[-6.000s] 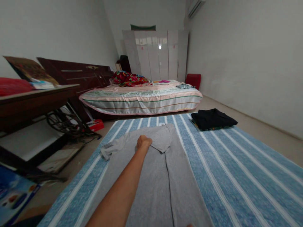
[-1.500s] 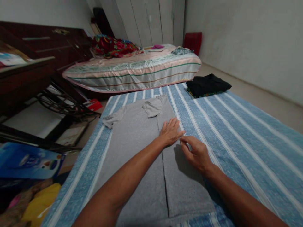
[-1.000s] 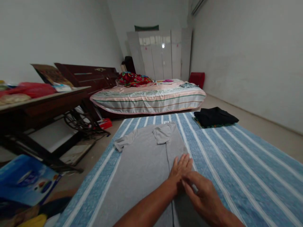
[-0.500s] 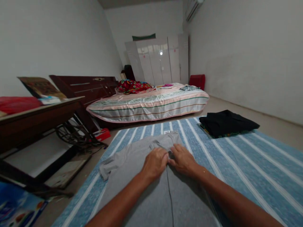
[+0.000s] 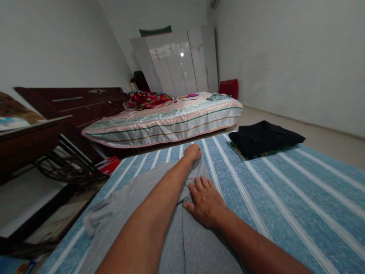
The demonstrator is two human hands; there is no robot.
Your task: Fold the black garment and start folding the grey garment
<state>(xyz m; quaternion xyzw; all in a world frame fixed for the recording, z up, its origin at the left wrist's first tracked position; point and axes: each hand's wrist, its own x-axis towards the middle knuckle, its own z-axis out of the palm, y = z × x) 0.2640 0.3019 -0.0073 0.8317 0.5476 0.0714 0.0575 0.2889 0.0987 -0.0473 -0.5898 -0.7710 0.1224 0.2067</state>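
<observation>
A grey short-sleeved shirt (image 5: 125, 201) lies spread over the blue-and-white striped surface, partly folded, with a crease or seam running down its middle. My left hand (image 5: 193, 151) reaches to the shirt's far end, fingers closed on the fabric there. Nearer to me, my right hand (image 5: 205, 199) rests flat on the folded right part, its fingers spread. My left forearm hides a strip of the shirt. Off to the right sits a folded black garment (image 5: 265, 137) on top of a patterned cloth.
The striped surface (image 5: 285, 186) extends to the right. Beyond it stands a bed (image 5: 171, 123) with a red floral cover (image 5: 148, 99). A wooden table (image 5: 31, 140) with a metal wheel underneath is at left. A red object (image 5: 229, 88) stands near the wardrobe (image 5: 173, 61).
My left hand has moved forward from the middle of the shirt to its far end. My right hand has opened flat onto the cloth. The view has shifted right.
</observation>
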